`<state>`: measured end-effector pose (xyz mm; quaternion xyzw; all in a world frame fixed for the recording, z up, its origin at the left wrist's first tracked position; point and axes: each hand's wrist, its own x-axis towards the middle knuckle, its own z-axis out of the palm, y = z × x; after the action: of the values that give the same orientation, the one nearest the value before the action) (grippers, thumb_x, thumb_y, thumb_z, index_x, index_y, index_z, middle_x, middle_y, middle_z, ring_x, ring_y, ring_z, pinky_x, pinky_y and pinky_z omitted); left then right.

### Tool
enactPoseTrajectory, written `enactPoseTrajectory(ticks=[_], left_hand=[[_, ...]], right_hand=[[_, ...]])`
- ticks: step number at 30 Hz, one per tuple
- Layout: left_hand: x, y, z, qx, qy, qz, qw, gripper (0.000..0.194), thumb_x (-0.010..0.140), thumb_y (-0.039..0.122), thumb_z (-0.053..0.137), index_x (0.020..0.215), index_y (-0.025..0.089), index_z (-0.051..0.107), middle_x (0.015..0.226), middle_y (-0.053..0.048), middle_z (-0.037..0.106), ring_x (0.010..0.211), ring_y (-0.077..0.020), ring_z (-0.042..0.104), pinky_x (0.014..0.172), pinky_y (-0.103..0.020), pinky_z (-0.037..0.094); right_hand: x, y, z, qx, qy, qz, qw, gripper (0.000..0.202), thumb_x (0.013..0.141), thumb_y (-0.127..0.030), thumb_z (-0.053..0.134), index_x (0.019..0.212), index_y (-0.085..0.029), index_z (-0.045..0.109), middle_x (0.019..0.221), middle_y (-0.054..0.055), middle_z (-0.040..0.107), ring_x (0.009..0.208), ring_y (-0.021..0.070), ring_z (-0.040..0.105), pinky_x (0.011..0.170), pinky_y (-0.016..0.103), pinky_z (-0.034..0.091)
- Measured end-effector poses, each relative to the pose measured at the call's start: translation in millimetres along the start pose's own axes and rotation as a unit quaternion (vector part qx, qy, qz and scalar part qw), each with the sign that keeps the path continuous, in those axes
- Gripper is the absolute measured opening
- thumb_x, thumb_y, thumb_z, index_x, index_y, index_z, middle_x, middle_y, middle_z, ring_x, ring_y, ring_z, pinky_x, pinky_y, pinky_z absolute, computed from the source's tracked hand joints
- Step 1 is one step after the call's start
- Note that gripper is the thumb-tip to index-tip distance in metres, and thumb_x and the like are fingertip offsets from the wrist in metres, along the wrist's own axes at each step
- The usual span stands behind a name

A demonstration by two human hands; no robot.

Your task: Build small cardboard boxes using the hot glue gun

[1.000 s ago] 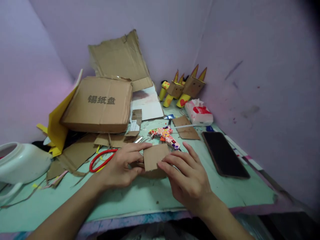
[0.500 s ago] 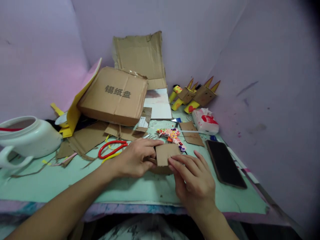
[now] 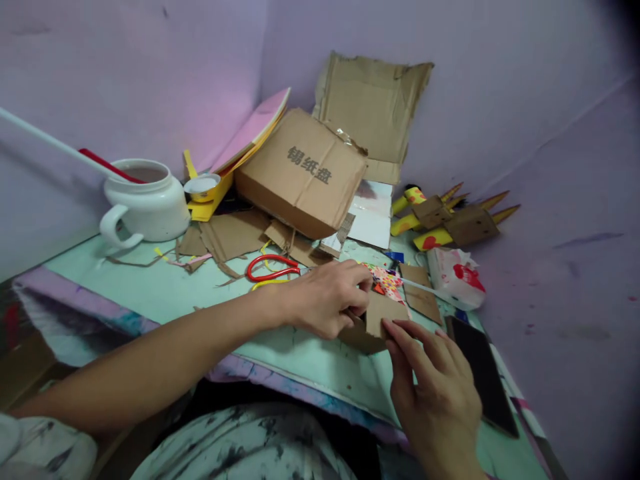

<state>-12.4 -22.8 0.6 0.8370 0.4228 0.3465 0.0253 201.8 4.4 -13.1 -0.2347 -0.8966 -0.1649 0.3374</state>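
Note:
A small cardboard box point(image 3: 385, 312) sits on the table in front of me, partly covered by my fingers. On its left side my left hand point(image 3: 333, 299) is closed, with thumb and bent fingers gripping the cardboard. The fingertips of my right hand point(image 3: 433, 380) pinch the near right edge of its top piece. Just behind the box lies a glue gun point(image 3: 391, 283) with a colourful pattern, a pale glue stick poking from its back. Beyond my left wrist are scissors with a red handle point(image 3: 273, 268) and a yellow one.
A dark phone point(image 3: 480, 377) and a tissue pack point(image 3: 456, 277) lie on the right. Cardboard animal figures point(image 3: 473, 223) lean by the wall. Farther back are a large printed carton point(image 3: 303, 173) and cardboard scraps point(image 3: 233, 233). A white pot point(image 3: 150, 210) stands at left.
My view has turned left and tilted, so the things on the table appear farther right. Both hands stay on the small box, with little change in their grip.

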Motion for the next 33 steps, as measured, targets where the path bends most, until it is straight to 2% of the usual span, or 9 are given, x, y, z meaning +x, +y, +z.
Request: enactPoseTrajectory(ticks=[3,9,13,16,20,25,33], left_hand=[[-1,-1,3.3,0.017,0.002,0.011,1.0,0.01,0.062,0.008,0.063,0.06,0.017,0.059,0.079,-0.006,0.059,0.075,-0.0194,0.053,0.066,-0.032,0.042],[-1,-7,9.7,-0.011,-0.006,0.053,0.999,0.014,0.061,0.007,0.059,0.055,0.018,0.054,0.065,-0.002,0.06,0.064,-0.016,0.052,0.059,-0.031,0.038],[0,-9,11.5,-0.037,0.003,0.074,0.997,0.019,0.061,0.004,0.057,0.051,0.018,0.049,0.061,-0.001,0.059,0.061,-0.0151,0.051,0.058,-0.031,0.039],[-1,-9,10.2,-0.064,-0.018,0.089,0.994,0.024,0.063,0.002,0.054,0.05,0.019,0.045,0.062,-0.002,0.06,0.064,-0.0152,0.052,0.061,-0.03,0.042],[-1,-9,7.3,-0.086,-0.033,0.091,0.992,0.024,0.064,0.001,0.055,0.051,0.019,0.045,0.066,-0.003,0.06,0.069,-0.0163,0.053,0.064,-0.029,0.045],[-1,-7,4.5,-0.099,-0.029,0.078,0.992,0.026,0.064,-0.001,0.054,0.052,0.019,0.045,0.065,-0.002,0.059,0.067,-0.0153,0.053,0.063,-0.028,0.044],[-1,4,-0.6,-0.05,-0.018,0.047,0.997,0.018,0.077,0.012,0.051,0.061,0.018,0.055,0.059,-0.003,0.059,0.06,-0.0151,0.054,0.057,-0.026,0.041]], right_hand=[[0,-1,-2,0.0,0.001,-0.002,1.0,0.018,0.088,-0.014,0.055,0.099,-0.015,0.068,0.094,0.011,0.073,0.074,0.0234,0.06,0.07,0.037,0.046],[2,-2,-3,-0.018,-0.005,-0.011,1.0,0.017,0.088,-0.015,0.056,0.098,-0.015,0.07,0.09,0.01,0.074,0.073,0.0244,0.06,0.07,0.038,0.045],[4,-2,-2,-0.019,-0.007,-0.013,1.0,0.017,0.087,-0.014,0.057,0.097,-0.015,0.07,0.088,0.009,0.075,0.072,0.024,0.059,0.071,0.038,0.045],[6,-3,-2,-0.021,-0.008,-0.011,1.0,0.016,0.088,-0.016,0.056,0.096,-0.016,0.07,0.087,0.008,0.075,0.072,0.0244,0.058,0.072,0.039,0.044],[7,-6,-3,-0.021,0.006,0.003,1.0,0.015,0.088,-0.015,0.056,0.093,-0.017,0.07,0.085,0.007,0.076,0.073,0.0242,0.059,0.079,0.041,0.043],[9,-8,-5,0.01,-0.006,0.029,1.0,0.016,0.087,-0.014,0.055,0.093,-0.021,0.069,0.088,0.004,0.076,0.074,0.0219,0.061,0.085,0.041,0.042],[14,-9,-9,0.011,-0.032,0.035,0.999,0.018,0.086,-0.013,0.054,0.092,-0.02,0.07,0.089,0.004,0.075,0.077,0.0221,0.06,0.091,0.042,0.038]])
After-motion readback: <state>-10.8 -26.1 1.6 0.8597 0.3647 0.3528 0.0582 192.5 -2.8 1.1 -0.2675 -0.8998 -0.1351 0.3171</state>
